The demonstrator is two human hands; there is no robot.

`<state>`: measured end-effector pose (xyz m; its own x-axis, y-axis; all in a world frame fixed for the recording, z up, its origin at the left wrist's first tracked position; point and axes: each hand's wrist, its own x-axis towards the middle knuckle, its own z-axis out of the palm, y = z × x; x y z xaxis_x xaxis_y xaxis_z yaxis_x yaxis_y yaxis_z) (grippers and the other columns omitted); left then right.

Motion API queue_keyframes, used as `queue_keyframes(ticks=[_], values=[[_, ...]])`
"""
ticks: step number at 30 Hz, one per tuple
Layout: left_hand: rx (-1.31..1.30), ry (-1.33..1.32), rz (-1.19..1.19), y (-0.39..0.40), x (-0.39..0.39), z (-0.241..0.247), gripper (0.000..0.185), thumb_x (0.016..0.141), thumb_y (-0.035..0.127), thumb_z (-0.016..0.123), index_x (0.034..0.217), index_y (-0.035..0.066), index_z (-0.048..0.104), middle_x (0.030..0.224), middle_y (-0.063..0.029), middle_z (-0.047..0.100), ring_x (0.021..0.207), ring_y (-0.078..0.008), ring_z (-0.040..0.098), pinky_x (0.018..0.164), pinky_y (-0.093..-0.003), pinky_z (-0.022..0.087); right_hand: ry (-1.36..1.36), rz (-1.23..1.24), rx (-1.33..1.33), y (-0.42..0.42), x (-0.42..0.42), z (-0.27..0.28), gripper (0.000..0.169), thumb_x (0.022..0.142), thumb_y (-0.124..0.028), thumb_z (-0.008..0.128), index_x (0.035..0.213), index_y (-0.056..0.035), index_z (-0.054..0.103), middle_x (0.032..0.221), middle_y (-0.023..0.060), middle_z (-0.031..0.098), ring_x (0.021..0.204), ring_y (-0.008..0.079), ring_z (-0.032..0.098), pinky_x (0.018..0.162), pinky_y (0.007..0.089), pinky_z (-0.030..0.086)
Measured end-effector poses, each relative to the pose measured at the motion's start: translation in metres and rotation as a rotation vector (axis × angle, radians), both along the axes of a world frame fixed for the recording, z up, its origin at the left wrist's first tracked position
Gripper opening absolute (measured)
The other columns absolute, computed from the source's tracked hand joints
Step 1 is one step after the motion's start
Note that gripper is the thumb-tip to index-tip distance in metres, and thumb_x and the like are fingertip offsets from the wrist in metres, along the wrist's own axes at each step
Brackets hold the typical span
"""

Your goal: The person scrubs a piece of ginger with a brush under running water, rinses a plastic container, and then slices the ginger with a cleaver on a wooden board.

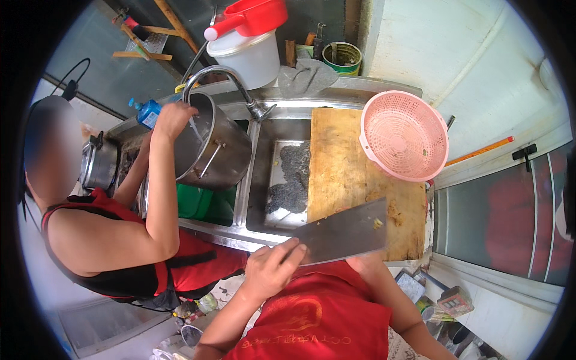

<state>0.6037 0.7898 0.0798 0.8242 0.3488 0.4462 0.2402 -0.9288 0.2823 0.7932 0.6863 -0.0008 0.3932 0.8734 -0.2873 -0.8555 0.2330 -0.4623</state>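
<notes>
My left hand (274, 267) grips the handle end of a wide cleaver (344, 231), whose broad blade is held flat over the front of a wooden cutting board (337, 157). Small yellowish scraps cling to the blade. My right hand (364, 263) is mostly hidden beneath the blade, so its fingers and anything in them cannot be made out. A pink plastic colander (400, 135) rests on the back right of the board, with a small green bit inside. Brown crumbs lie on the board near the blade's tip.
A co-worker (148, 225) at the left holds a hand at a large metal pot (220, 148) under the curved faucet (238, 85). The steel sink (258, 180) has dark matter in its basin. Behind stand a white bucket (252, 56) with a red dipper (261, 18) and a grey cloth (306, 76).
</notes>
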Motion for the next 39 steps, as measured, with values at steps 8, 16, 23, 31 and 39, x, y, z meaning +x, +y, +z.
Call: queue_keyframes(ticks=[8,16,23,31,39], values=[[0.074,0.077,-0.031,-0.011,-0.008,0.006,0.039,0.073,0.009,0.071,0.110,0.010,0.061,0.100,-0.0106,0.066,0.063,-0.0166,0.061,0.049,-0.0267,0.045,-0.097,0.215,0.129,-0.009,-0.006,-0.029,0.033,0.099,-0.026,0.053,0.127,-0.0088,0.053,0.115,0.0038,0.062,0.105,0.0181,0.060,0.092,0.0352,0.050],[-0.141,0.392,0.356,-0.006,-0.019,-0.021,0.040,0.080,0.003,0.060,0.119,0.010,0.057,0.103,-0.0124,0.061,0.068,-0.0281,0.065,0.056,-0.0386,0.052,0.099,0.151,-0.023,0.004,-0.012,0.029,0.025,0.101,-0.027,0.050,0.114,-0.0064,0.058,0.102,0.0054,0.064,0.074,0.0141,0.055,0.061,0.0266,0.044],[-1.214,-0.182,0.548,0.018,-0.039,-0.081,0.024,0.093,0.002,0.051,0.116,0.005,0.051,0.087,-0.0099,0.061,0.047,-0.0183,0.054,0.046,-0.0300,0.047,0.198,0.176,-0.033,0.002,-0.002,0.032,0.032,0.101,-0.031,0.049,0.126,-0.0097,0.051,0.105,0.0076,0.060,0.075,0.0146,0.053,0.065,0.0254,0.045],[-2.462,-0.774,0.702,0.044,0.001,-0.166,0.014,0.100,0.021,0.048,0.102,0.007,0.049,0.085,-0.0101,0.063,0.067,-0.0174,0.058,0.061,-0.0342,0.051,-0.133,0.110,-0.091,0.000,-0.002,0.037,0.041,0.097,-0.012,0.054,0.135,-0.0133,0.042,0.114,0.0095,0.058,0.098,0.0184,0.058,0.077,0.0285,0.048],[-2.646,-0.976,0.646,-0.006,0.069,-0.173,0.035,0.107,0.032,0.026,0.112,0.002,0.042,0.092,-0.0165,0.061,0.083,-0.0269,0.065,0.078,-0.0413,0.058,-0.803,-0.059,-0.163,-0.020,0.001,0.037,0.053,0.082,0.010,0.061,0.130,-0.0021,0.043,0.116,0.0096,0.056,0.108,0.0169,0.055,0.094,0.0304,0.043]])
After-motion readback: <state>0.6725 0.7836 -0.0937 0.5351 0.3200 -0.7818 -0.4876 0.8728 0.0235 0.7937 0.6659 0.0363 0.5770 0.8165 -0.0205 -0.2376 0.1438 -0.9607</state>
